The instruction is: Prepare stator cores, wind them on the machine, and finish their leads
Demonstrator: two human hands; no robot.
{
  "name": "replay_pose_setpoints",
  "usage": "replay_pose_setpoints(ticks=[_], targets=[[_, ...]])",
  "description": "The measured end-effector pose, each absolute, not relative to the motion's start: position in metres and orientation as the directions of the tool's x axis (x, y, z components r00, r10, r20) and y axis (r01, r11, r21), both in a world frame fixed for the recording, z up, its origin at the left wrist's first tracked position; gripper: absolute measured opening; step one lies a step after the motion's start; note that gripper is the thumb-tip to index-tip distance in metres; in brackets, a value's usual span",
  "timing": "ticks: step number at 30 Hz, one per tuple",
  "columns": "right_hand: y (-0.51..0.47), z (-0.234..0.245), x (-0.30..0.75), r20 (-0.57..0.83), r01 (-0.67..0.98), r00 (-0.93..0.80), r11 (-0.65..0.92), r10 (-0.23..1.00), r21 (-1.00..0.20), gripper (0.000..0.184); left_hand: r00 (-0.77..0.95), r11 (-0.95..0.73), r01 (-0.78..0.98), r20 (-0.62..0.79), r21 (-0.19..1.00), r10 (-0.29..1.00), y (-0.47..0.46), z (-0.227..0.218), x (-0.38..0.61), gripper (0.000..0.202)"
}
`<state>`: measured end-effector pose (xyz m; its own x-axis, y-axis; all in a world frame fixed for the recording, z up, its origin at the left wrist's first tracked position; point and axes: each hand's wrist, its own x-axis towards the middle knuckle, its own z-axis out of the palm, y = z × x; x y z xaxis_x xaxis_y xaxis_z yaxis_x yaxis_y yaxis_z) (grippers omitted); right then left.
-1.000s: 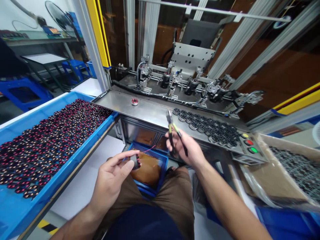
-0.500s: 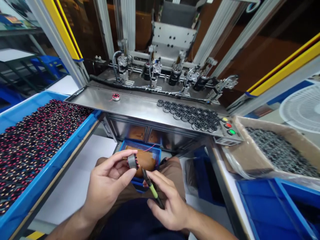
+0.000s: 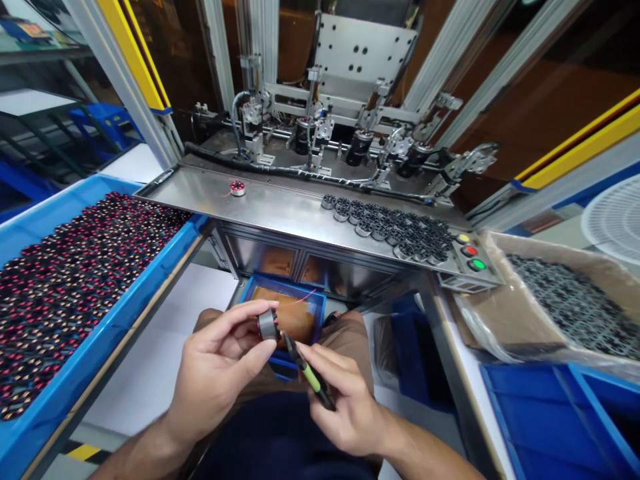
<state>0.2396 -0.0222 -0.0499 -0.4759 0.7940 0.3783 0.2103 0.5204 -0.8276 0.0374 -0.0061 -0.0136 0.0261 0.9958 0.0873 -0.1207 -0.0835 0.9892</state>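
My left hand (image 3: 215,370) pinches a small wound motor stator (image 3: 269,325) between thumb and fingers, its grey side facing up. A thin pink wire tail (image 3: 306,297) runs near it toward the upper right. In my right hand (image 3: 347,400) are slim pliers (image 3: 311,377) with black and green handles, their tip pointing at the stator's right edge. Whether the tip touches the stator I cannot tell. Both hands are above my lap. Another stator with red windings (image 3: 237,189) stands alone on the metal ledge (image 3: 285,207).
At left, a blue tray (image 3: 115,313) holds many wound stators. Bare black cores (image 3: 395,227) cluster on the ledge's right part, beside a button box (image 3: 470,251). A lined carton (image 3: 480,313) of grey parts stands right. Below sits a blue bin (image 3: 320,313); machine fixtures (image 3: 360,147) line the back.
My right hand has tightened around the pliers, and their tip has shifted slightly near the stator. My left hand still holds the stator. The camera view has tilted and shifted a little.
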Motion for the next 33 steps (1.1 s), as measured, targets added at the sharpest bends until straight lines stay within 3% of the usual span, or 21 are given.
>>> replay_pose_setpoints(ticks=[6, 14, 33], targets=[[-0.026, -0.041, 0.24, 0.378, 0.188, -0.473, 0.51, 0.796, -0.839, 0.083, 0.018, -0.186, -0.175, 0.192, 0.967, 0.981, -0.004, -0.019, 0.037, 0.029], [-0.024, -0.038, 0.236, 0.41, 0.154, -0.48, 0.534, 0.776, -0.831, 0.087, -0.034, -0.283, -0.011, 0.283, 0.959, 0.959, -0.009, -0.015, 0.038, 0.027], [-0.023, -0.04, 0.235, 0.394, 0.158, -0.456, 0.508, 0.798, -0.847, 0.085, 0.017, -0.341, 0.114, 0.342, 0.933, 0.94, -0.016, -0.016, 0.033, 0.034]])
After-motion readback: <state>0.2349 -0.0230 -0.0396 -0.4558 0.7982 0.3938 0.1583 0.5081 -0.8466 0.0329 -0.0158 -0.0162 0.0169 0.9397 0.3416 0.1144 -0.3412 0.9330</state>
